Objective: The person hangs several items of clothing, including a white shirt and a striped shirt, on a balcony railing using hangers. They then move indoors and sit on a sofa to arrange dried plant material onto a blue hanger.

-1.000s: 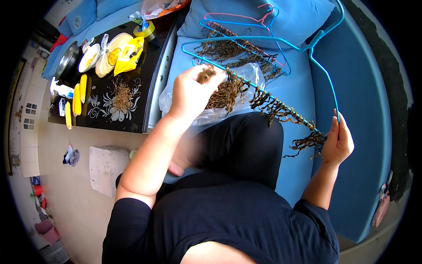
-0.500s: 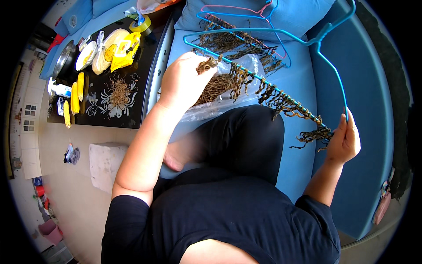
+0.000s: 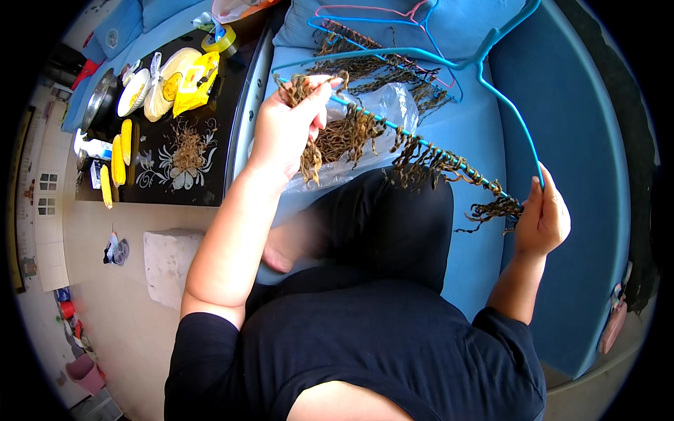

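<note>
Shrivelled brown dried strips, perhaps a dried vegetable, hang in a row point(image 3: 425, 160) along the lower bar of a blue clothes hanger point(image 3: 484, 50). My right hand point(image 3: 544, 216) grips the hanger's right corner, fingers wrapped round it. Near the other end, my left hand point(image 3: 286, 133) is closed on a bunch of the same dried strips point(image 3: 300, 90), some dangling below the fingers. Under the hanger, a clear plastic bag point(image 3: 401, 105) lies open on the seat with more loose strips point(image 3: 333, 139) in it.
Behind lie more hangers point(image 3: 382, 12), blue and pink, loaded with strips, on the blue sofa point(image 3: 477, 147). At left, a black table point(image 3: 158, 133) bears corn cobs point(image 3: 118, 160), a yellow packet point(image 3: 196, 83), tape point(image 3: 221, 41), bowls and brown scraps point(image 3: 188, 149). A white block point(image 3: 168, 263) stands on the floor.
The hanger has shifted a little left and down. My left hand has turned, and a bigger bunch of strips now shows, trailing above and below its fingers. My right hand keeps its grip.
</note>
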A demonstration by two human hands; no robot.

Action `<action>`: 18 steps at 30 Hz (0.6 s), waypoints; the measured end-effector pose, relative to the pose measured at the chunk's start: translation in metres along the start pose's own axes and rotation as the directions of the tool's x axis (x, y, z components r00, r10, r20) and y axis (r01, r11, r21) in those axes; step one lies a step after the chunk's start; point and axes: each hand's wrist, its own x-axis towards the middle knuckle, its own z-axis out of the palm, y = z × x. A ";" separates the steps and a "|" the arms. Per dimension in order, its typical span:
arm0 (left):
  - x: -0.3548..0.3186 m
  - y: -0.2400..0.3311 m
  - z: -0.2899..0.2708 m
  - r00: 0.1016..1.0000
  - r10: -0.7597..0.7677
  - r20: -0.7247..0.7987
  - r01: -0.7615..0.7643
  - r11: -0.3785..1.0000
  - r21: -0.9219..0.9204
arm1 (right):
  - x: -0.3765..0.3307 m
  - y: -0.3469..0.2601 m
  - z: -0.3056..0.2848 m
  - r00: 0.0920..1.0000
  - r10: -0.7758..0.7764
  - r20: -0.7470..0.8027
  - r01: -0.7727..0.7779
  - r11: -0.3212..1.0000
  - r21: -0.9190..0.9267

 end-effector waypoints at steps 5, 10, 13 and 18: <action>-0.005 0.005 0.003 0.978 0.175 0.116 -0.164 0.981 -0.104 | 0.001 0.003 0.007 1.000 0.026 0.012 -0.026 0.999 0.018; -0.007 0.018 -0.002 0.876 0.473 0.093 -0.408 0.831 -0.378 | -0.003 0.025 0.015 0.915 0.401 -0.038 -0.399 0.915 0.054; -0.009 0.015 0.005 0.916 0.382 0.120 -0.359 0.917 -0.174 | -0.002 0.037 0.011 0.817 0.565 -0.117 -0.537 0.819 0.203; 0.035 -0.067 -0.018 0.933 -0.355 0.057 0.299 0.856 0.422 | 0.005 0.041 0.005 0.730 0.667 -0.148 -0.626 0.739 0.248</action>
